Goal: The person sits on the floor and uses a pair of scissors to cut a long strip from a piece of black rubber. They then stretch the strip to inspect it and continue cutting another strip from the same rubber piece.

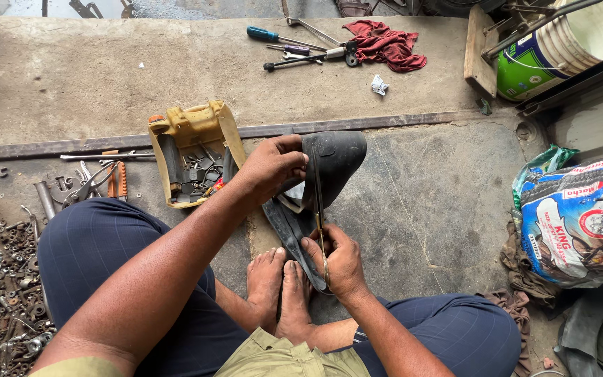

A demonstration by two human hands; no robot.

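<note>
I sit on a concrete floor with my bare feet (278, 285) together. My left hand (271, 166) grips the upper edge of a black rubber inner-tube piece (334, 160), holding it folded open. Below it, my right hand (341, 261) is closed on a pair of scissors (319, 209) whose blades point up along the rubber. A strip of the rubber (289, 234) hangs down between my hands toward my toes.
A cut-open yellow jug (193, 132) holding tools stands left of my hands. Pliers, spanners, nuts and bolts (15, 293) lie at far left. Screwdrivers (294, 47) and a red rag (386, 43) lie ahead. A white bucket (560, 42) and printed bags (581, 223) sit right.
</note>
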